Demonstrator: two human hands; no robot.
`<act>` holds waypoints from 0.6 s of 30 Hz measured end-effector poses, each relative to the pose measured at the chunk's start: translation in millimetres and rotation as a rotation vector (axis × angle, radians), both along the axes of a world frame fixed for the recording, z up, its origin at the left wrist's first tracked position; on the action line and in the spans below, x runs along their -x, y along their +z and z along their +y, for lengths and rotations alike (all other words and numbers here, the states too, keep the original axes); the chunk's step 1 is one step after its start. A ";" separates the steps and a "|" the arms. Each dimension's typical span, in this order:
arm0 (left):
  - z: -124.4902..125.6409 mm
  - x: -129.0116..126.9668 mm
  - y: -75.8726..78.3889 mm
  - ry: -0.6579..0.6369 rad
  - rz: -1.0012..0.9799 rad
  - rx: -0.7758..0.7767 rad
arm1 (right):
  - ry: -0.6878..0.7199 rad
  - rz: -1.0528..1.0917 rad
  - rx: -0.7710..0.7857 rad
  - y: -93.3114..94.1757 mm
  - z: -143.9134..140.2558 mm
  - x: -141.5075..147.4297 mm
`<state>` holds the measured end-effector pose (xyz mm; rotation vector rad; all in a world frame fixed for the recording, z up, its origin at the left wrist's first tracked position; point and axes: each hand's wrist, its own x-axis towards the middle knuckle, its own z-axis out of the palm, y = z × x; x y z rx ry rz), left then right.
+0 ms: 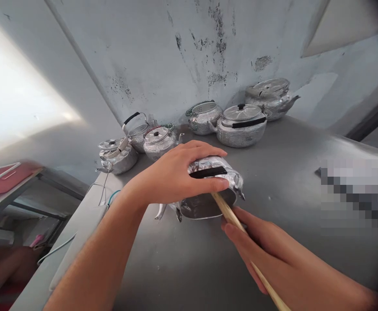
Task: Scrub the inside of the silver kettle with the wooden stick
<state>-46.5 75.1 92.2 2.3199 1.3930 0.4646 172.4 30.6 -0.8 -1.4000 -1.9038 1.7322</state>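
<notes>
1. left hand [176,172] clamped over the top of a small metal kettle [210,190], fingers wrapped across its black handle [207,172], thumb at the near side.
2. kettle tipped on its side on the grey table [289,207], open mouth turned toward the camera, spout [161,211] poking out low to the left.
3. right hand [257,246] closed around a wooden stick [237,224], fingers curled over it just in front of the kettle.
4. stick's far end reaching into the kettle's open mouth, its near end running off toward the bottom edge.
5. five more metal kettles lined up at the back of the table against the stained wall [182,56], well apart from the hands.
6. nearest of them: a lidded kettle [159,142] just behind the left hand, and a wide kettle with a black knob [241,125] to the right of it.
7. further kettles at the far left [117,156] and far right [270,98] of the row.
8. blurred-out patch over the right side of the table.
9. red tray [1,177] on a lower bench at the left, cables hanging off the table edge.
</notes>
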 end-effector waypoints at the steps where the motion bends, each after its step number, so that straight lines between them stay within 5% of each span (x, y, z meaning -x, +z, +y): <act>1: -0.6 -0.3 0.2 -0.011 -0.002 -0.003 | -0.005 -0.002 -0.020 -0.1 -0.4 0.0; 13: -8.3 -4.5 8.1 -0.017 -0.033 0.043 | -0.047 -0.119 -0.023 -14.5 -4.7 -5.3; 18: -8.3 -1.0 7.5 0.010 -0.052 0.036 | -0.016 -0.077 0.069 -0.5 -5.5 2.5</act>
